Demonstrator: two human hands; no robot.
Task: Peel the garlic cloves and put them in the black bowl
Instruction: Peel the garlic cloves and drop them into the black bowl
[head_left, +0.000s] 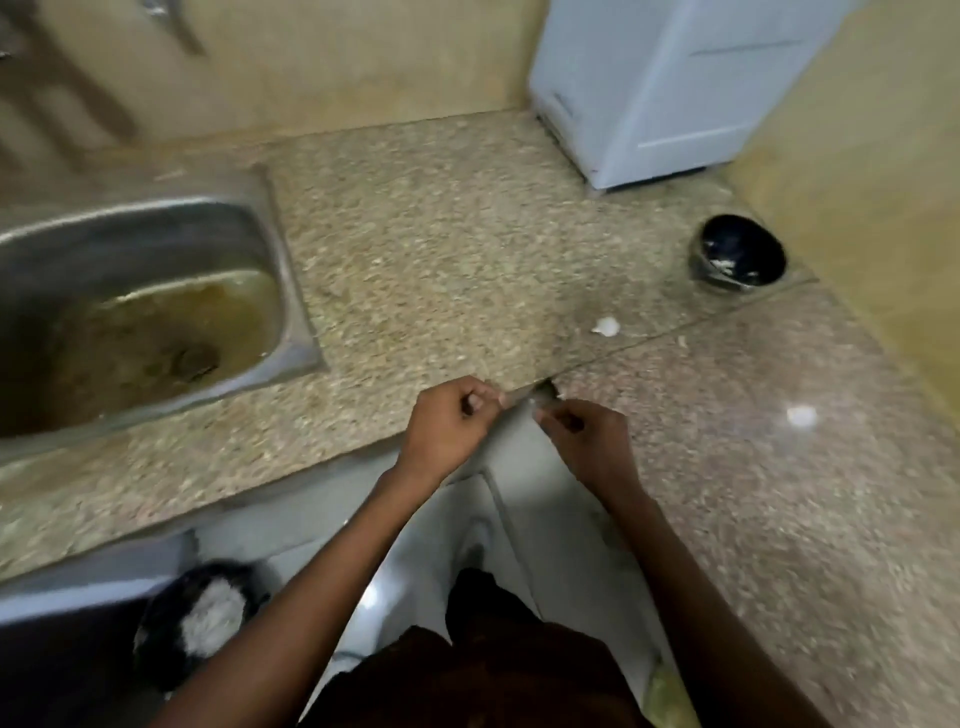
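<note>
Both hands meet at the counter's inner corner: left hand (451, 418) and right hand (587, 434) with fingers curled, pinching something small and blurred between them. Black bowl (736, 257) sits far right; a garlic piece (606, 326) lies between.

No readable text, labels or numbers anywhere.

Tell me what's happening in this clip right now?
A person stands at a granite counter, both hands together at its front edge. The left hand and right hand seem to pinch something small between them, likely a garlic clove, too blurred to confirm. The black bowl sits far right with white bits inside; another white piece lies nearby.
</note>
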